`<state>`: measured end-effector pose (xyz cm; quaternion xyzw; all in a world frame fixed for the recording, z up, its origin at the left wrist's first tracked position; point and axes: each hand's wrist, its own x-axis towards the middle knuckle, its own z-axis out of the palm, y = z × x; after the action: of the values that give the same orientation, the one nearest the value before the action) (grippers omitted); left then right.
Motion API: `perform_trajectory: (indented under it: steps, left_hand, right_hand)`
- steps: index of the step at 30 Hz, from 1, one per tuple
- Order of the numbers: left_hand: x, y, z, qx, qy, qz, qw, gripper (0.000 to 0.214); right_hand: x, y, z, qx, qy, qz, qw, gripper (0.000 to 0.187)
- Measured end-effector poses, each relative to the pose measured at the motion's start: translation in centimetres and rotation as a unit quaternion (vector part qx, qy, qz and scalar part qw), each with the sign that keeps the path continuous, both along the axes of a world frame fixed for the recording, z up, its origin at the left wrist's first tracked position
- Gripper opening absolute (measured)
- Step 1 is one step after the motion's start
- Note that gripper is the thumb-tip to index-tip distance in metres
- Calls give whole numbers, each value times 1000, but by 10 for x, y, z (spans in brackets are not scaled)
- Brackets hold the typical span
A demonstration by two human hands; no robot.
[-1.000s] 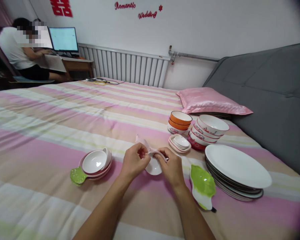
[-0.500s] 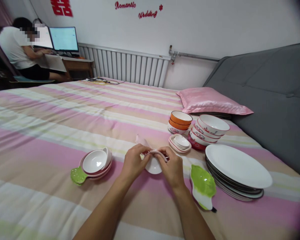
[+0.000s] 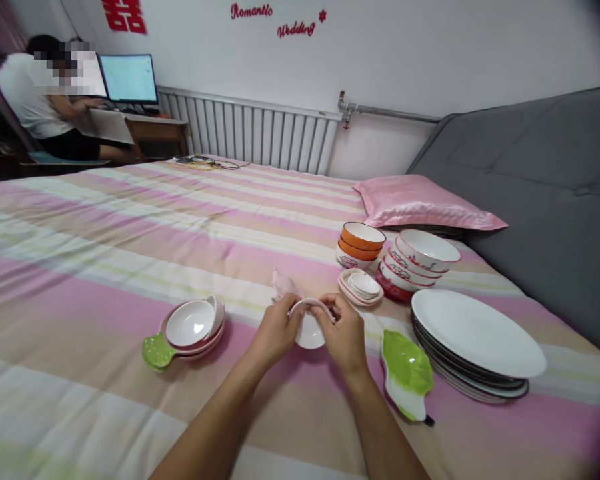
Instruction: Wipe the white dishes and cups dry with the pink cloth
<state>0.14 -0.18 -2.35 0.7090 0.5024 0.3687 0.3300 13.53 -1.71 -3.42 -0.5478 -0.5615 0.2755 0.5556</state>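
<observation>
Having shifted inward, the left hand (image 3: 280, 327) is pinching the bowl (image 3: 311, 335) with the right hand (image 3: 344, 327), seemingly for steadiness, cloth (image 3: 285, 283) showing just beyond the grip.

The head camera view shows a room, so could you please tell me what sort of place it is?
It is most likely a bedroom: a pink pillow lies on striped bedding, beside what looks like a padded grey headboard.
</observation>
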Motion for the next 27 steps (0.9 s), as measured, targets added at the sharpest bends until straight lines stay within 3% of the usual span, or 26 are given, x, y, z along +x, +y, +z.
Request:
perform_trajectory:
  steps: [5,9,14,18,27]
  left_hand:
    - [3,0,0,14,12,26,999,17]
    - [4,-1,5,19,8,28,999,19]
    - [2,-4,10,-23,-4,8,1000,22]
    - [2,-4,7,-39,1,47,998,24]
    - [2,-3,4,45,-22,95,994,16]
  right_hand:
    - [2,5,-5,-38,99,58,993,20]
    - [3,5,-6,-59,149,63,985,23]
    - [4,4,-4,-47,126,50,990,22]
    - [2,2,-2,-42,101,79,991,20]
    - [2,-1,5,-43,137,100,985,29]
